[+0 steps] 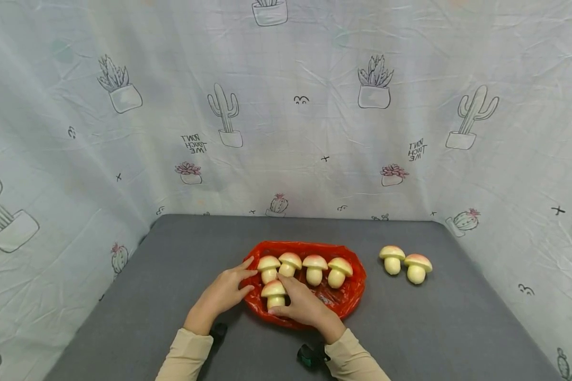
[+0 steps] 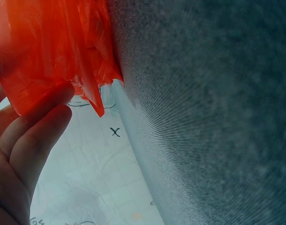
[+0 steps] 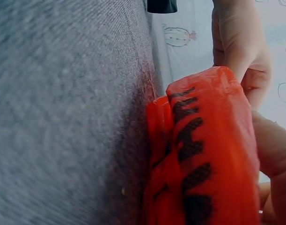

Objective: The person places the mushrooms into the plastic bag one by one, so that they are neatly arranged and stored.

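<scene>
A tray wrapped in red plastic (image 1: pixel 352 301) holds several mushroom-shaped pieces, four in a back row and one piece (image 1: pixel 275 301) at the front left. My right hand (image 1: pixel 305 304) grips that front piece between thumb and fingers. At the tray's left edge my left hand (image 1: pixel 224 291) rests with its fingers spread against the plastic. In the left wrist view, the fingers of the left hand (image 2: pixel 35 136) touch the red plastic (image 2: pixel 49 51). The right wrist view has the tray's red side (image 3: pixel 217 150) with dark print, and part of the right hand (image 3: pixel 276 150) beside it.
Two more mushroom-shaped pieces, one (image 1: pixel 392 259) beside the other (image 1: pixel 417 268), lie on the grey table (image 1: pixel 171 275) to the right of the tray. A white curtain (image 1: pixel 286 127) with cactus drawings hangs behind and at both sides.
</scene>
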The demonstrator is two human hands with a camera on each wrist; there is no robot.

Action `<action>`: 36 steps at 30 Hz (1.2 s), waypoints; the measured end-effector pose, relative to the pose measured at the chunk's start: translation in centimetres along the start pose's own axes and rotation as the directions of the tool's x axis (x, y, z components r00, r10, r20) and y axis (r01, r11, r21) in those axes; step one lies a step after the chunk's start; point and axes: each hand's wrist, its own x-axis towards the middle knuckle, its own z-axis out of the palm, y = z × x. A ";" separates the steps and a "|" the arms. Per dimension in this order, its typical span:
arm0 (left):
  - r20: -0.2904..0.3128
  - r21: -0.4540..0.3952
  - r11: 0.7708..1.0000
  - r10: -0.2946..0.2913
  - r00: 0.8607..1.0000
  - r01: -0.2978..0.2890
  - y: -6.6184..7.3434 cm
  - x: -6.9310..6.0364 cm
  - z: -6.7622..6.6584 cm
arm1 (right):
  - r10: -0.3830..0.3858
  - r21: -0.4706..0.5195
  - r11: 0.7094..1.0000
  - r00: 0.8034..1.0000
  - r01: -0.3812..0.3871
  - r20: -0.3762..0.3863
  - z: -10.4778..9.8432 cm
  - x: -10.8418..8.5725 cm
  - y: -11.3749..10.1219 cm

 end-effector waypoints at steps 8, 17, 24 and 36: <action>-0.004 -0.025 1.000 0.006 1.000 -0.006 0.0 -0.1 -0.1 | -0.015 -0.030 0.999 1.000 0.015 -0.002 -0.6 -0.1 -0.2; -0.004 -0.027 1.000 0.005 1.000 -0.005 0.0 -0.1 -0.3 | -0.031 -0.042 0.999 0.999 0.030 -0.035 -1.5 -0.3 -0.2; -0.004 -0.036 0.999 0.008 1.000 -0.009 -0.1 -0.2 -0.3 | -0.056 0.005 0.998 0.980 0.058 -0.193 -4.3 -1.2 -0.1; -0.013 -0.025 1.000 0.019 1.000 -0.020 -0.1 -0.2 -0.1 | 0.061 0.053 0.998 0.857 -0.040 -0.511 -10.8 -5.2 5.3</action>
